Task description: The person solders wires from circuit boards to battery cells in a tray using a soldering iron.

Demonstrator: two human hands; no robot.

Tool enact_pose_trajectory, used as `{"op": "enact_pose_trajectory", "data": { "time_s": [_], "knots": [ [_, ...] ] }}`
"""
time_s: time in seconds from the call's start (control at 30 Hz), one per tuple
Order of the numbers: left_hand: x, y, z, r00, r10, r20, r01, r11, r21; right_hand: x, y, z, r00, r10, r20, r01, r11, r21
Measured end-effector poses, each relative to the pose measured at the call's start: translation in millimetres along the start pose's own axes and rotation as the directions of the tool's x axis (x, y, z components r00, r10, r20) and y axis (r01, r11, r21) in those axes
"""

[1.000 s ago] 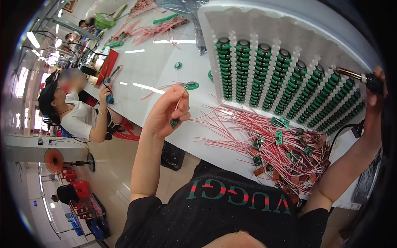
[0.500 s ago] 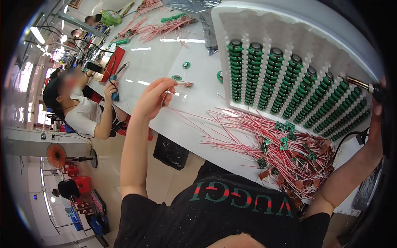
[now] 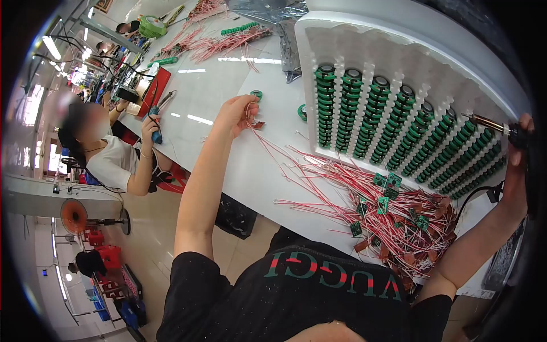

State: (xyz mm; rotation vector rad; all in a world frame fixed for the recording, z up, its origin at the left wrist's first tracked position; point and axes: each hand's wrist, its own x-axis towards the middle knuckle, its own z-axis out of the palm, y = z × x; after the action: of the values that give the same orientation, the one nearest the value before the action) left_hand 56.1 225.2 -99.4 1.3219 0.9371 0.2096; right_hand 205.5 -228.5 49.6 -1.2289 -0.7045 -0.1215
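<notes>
My left hand (image 3: 235, 115) is closed, with thin red and white wires (image 3: 265, 143) trailing from its fingers and a small brown tab (image 3: 258, 125) beside them. Its fingertips are at a small round green part (image 3: 256, 94) on the white table; whether they grip it I cannot tell. At the right edge, my right hand (image 3: 519, 151) is wrapped round a soldering iron (image 3: 490, 123), its tip pointing left over a white foam tray (image 3: 310, 137). Rows of round green parts (image 3: 379, 114) fill that tray.
A heap of red and white wires (image 3: 387, 222) with green boards lies nearest my body. Another round green part (image 3: 302, 112) sits left of the tray. At left, a co-worker (image 3: 111, 159) holds a blue-handled tool (image 3: 157, 132) beside a red box (image 3: 154, 91). More wire bundles lie farther back.
My left hand has moved right and slightly up, to the round green part farther along the table. My right hand still holds the soldering iron, and its tip has shifted slightly.
</notes>
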Motion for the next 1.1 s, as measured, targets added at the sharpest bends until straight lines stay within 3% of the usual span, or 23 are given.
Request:
{"op": "enact_pose_trajectory", "data": {
  "time_s": [0.1,0.13,0.2,0.23,0.3,0.37,0.4,0.5,0.7,0.8,0.9,1.0,1.1],
  "knots": [
    [-5.8,-4.3,-1.7,0.995,0.095,0.0,-0.092,0.966,0.243,1.7,-1.3,-3.1,0.998,0.006,0.068,-0.004,1.0,-0.027],
    [-6.8,-4.0,-3.0,0.978,0.203,-0.046,-0.162,0.881,0.444,2.9,-1.2,-4.4,0.995,0.007,0.099,-0.002,0.999,-0.043],
    [-11.1,-6.3,-2.6,0.91,0.411,-0.058,-0.216,0.589,0.779,9.5,3.3,-9.1,0.992,-0.054,0.116,0.067,0.992,-0.108],
    [-20.8,-8.3,1.9,0.819,0.573,-0.026,-0.299,0.465,0.833,9.0,3.8,-7.1,0.989,-0.075,0.13,0.094,0.985,-0.144],
    [-45.8,-6.1,11.2,0.563,0.822,0.086,-0.388,0.171,0.906,-3.8,-5.1,13.7,1.0,-0.001,-0.02,-0.001,0.998,-0.057],
    [-80.2,-5.4,18.1,0.663,0.69,0.291,-0.595,0.25,0.764,4.0,1.1,-4.5,0.995,-0.012,0.098,0.022,0.994,-0.106],
    [-96.5,-9.8,19.8,0.677,0.619,0.399,-0.675,0.305,0.672,4.0,1.2,-5.0,0.997,-0.008,0.081,0.018,0.992,-0.127],
    [-132.8,-33.5,29.0,0.589,0.432,0.683,-0.781,0.088,0.618,-1.8,0.9,5.5,1.0,-0.004,0.017,0.006,0.994,-0.108],
    [-144.7,-40.1,26.5,0.6,0.451,0.66,-0.733,-0.02,0.68,-6.1,-3.5,14.6,1.0,-0.008,0.007,0.009,0.988,-0.152],
    [-145.0,-45.4,34.6,0.534,0.445,0.719,-0.775,-0.083,0.627,1.6,2.3,-2.3,0.995,-0.03,0.092,0.044,0.987,-0.156],
    [-142.5,-42.8,38.4,0.511,0.449,0.733,-0.804,-0.051,0.592,0.6,1.0,-1.7,0.997,-0.004,0.073,0.014,0.991,-0.136],
    [-139.2,-38.6,33.2,0.579,0.643,0.502,-0.758,0.197,0.622,1.3,-0.2,1.0,0.996,-0.011,0.084,0.023,0.99,-0.142],
    [-125.3,-37.1,22.9,0.55,0.784,0.288,-0.732,0.286,0.619,-6.5,-7.5,16.9,0.999,0.033,0.037,-0.032,0.999,-0.019]
  ]
}}
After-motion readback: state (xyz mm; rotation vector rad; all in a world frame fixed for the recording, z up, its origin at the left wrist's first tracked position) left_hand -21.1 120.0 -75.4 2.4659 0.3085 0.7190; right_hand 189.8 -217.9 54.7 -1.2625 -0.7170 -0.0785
